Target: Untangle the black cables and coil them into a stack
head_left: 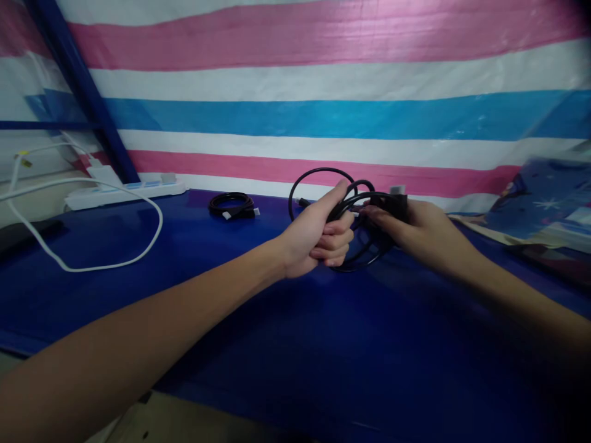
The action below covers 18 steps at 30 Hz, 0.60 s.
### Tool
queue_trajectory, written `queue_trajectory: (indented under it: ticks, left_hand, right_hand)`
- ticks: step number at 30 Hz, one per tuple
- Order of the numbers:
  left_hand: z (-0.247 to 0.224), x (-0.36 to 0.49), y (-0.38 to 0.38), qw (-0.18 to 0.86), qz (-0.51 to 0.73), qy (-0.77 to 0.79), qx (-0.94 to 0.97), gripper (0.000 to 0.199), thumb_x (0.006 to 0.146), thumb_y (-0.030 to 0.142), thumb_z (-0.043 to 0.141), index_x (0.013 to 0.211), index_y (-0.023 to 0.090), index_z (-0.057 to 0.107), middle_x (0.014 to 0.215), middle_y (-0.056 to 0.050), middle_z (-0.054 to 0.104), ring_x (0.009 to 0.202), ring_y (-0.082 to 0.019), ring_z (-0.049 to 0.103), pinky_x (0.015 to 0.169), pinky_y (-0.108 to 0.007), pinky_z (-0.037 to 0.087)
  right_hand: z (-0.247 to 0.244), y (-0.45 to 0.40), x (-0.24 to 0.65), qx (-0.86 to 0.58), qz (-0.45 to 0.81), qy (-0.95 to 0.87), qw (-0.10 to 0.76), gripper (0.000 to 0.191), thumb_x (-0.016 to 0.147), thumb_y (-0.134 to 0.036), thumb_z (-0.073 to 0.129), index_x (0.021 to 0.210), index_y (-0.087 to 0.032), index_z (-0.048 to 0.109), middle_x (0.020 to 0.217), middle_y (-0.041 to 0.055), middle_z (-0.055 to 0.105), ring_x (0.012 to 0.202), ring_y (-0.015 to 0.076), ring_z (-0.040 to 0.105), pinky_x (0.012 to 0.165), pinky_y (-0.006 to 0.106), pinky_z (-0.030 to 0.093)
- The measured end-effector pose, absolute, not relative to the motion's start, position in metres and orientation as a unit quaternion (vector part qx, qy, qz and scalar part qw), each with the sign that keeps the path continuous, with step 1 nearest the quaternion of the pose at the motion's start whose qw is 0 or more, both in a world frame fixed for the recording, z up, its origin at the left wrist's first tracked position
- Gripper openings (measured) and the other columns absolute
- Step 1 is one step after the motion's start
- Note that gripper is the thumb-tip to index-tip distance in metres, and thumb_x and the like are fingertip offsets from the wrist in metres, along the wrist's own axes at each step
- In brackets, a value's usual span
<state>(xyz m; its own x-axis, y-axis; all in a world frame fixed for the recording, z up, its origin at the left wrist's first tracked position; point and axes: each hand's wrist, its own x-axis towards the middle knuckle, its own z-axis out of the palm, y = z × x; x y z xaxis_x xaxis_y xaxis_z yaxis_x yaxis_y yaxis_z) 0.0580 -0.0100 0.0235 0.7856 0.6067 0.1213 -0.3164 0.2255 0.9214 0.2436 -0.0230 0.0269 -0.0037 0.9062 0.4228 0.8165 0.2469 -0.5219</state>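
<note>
A black cable (364, 195) hangs in loose loops between my hands, above the blue table. My left hand (325, 234) is closed in a fist around the loops, thumb on top. At the right, my right hand (410, 227) pinches the cable near a black plug (394, 200) with a pale metal tip pointing up. Another cable end (302, 202) sticks out behind my left hand, its connector dim. Farther left on the table lies a second black cable (231, 203), coiled, with two silver-tipped plugs at its front.
A white power strip (127, 194) with a charger stands at the back left. Its white cord (159, 231) loops over the blue table (277, 344). A dark flat object (30, 234) lies far left. Striped sheeting (295, 117) hangs behind; a blue patterned bag (549, 197) is at right.
</note>
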Motion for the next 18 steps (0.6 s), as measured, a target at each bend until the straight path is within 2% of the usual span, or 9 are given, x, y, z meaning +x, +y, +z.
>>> queue_trajectory:
  ticks: [2, 4, 6, 8, 10, 12, 15, 18]
  left_hand:
    - [0.022, 0.058, -0.009, 0.762, 0.299, 0.147, 0.555, 0.059, 0.095, 0.055, 0.033, 0.048, 0.02, 0.028, 0.038, 0.008, 0.018, 0.03, -0.002, 0.019, 0.04, -0.021, 0.026]
    - [0.021, 0.058, -0.007, 0.748, 0.318, 0.163, 0.559, 0.054, 0.095, 0.049, 0.037, 0.05, 0.02, 0.034, 0.039, 0.008, 0.021, 0.031, -0.002, 0.02, 0.041, -0.021, 0.027]
    - [0.022, 0.057, -0.004, 0.732, 0.352, 0.181, 0.555, 0.048, 0.094, 0.043, 0.04, 0.054, 0.019, 0.041, 0.04, 0.008, 0.022, 0.031, -0.002, 0.02, 0.04, -0.02, 0.025]
    - [0.022, 0.056, -0.003, 0.714, 0.388, 0.205, 0.545, 0.043, 0.093, 0.041, 0.043, 0.057, 0.018, 0.044, 0.04, 0.009, 0.02, 0.031, -0.002, 0.017, 0.039, -0.02, 0.022]
    - [0.023, 0.056, -0.003, 0.7, 0.409, 0.226, 0.541, 0.043, 0.092, 0.042, 0.046, 0.056, 0.019, 0.041, 0.04, 0.01, 0.017, 0.031, -0.002, 0.016, 0.038, -0.02, 0.021]
    - [0.022, 0.058, -0.005, 0.686, 0.412, 0.233, 0.553, 0.044, 0.092, 0.043, 0.045, 0.055, 0.02, 0.04, 0.041, 0.01, 0.018, 0.031, -0.003, 0.017, 0.04, -0.021, 0.025]
    - [0.018, 0.063, -0.006, 0.624, 0.445, 0.263, 0.586, 0.04, 0.092, 0.041, 0.042, 0.058, 0.019, 0.045, 0.045, 0.006, 0.032, 0.036, -0.006, 0.034, 0.048, -0.024, 0.036]
    - [0.01, 0.061, 0.002, 0.501, 0.508, 0.362, 0.6, 0.031, 0.09, 0.036, 0.046, 0.064, 0.018, 0.048, 0.056, 0.001, 0.043, 0.047, -0.009, 0.041, 0.049, -0.025, 0.031]
  right_hand:
    - [0.025, -0.022, 0.243, -0.574, 0.151, -0.696, 0.403, 0.035, 0.084, -0.048, 0.058, 0.09, -0.014, 0.064, 0.086, 0.0069, 0.064, 0.075, 0.017, 0.053, 0.071, 0.032, 0.038]
    - [0.024, -0.023, 0.241, -0.538, 0.21, -0.679, 0.454, 0.031, 0.081, -0.043, 0.063, 0.089, -0.013, 0.065, 0.092, 0.009, 0.067, 0.08, 0.0166, 0.056, 0.076, 0.031, 0.041]
    - [0.025, -0.027, 0.238, -0.499, 0.267, -0.669, 0.482, 0.027, 0.08, -0.04, 0.066, 0.084, -0.013, 0.064, 0.088, 0.0092, 0.067, 0.076, 0.0146, 0.059, 0.072, 0.029, 0.044]
    - [0.026, -0.031, 0.235, -0.467, 0.318, -0.665, 0.488, 0.024, 0.079, -0.037, 0.067, 0.081, -0.014, 0.062, 0.073, 0.0058, 0.064, 0.061, 0.0121, 0.057, 0.061, 0.027, 0.044]
    - [0.027, -0.035, 0.231, -0.444, 0.378, -0.65, 0.487, 0.022, 0.078, -0.035, 0.068, 0.076, -0.016, 0.059, 0.053, -0.0013, 0.051, 0.045, 0.0087, 0.046, 0.05, 0.026, 0.042]
    - [0.028, -0.037, 0.228, -0.434, 0.436, -0.615, 0.494, 0.024, 0.078, -0.035, 0.068, 0.071, -0.017, 0.053, 0.044, -0.0075, 0.031, 0.037, 0.005, 0.028, 0.042, 0.024, 0.036]
    - [0.031, -0.039, 0.225, -0.449, 0.479, -0.544, 0.523, 0.03, 0.079, -0.031, 0.066, 0.065, -0.018, 0.044, 0.048, -0.0085, 0.019, 0.039, 0.0032, 0.015, 0.035, 0.02, 0.021]
    - [0.038, -0.042, 0.225, -0.445, 0.479, -0.501, 0.566, 0.031, 0.082, -0.025, 0.061, 0.065, -0.02, 0.036, 0.053, -0.0069, 0.017, 0.042, 0.005, 0.012, 0.036, 0.021, 0.013]
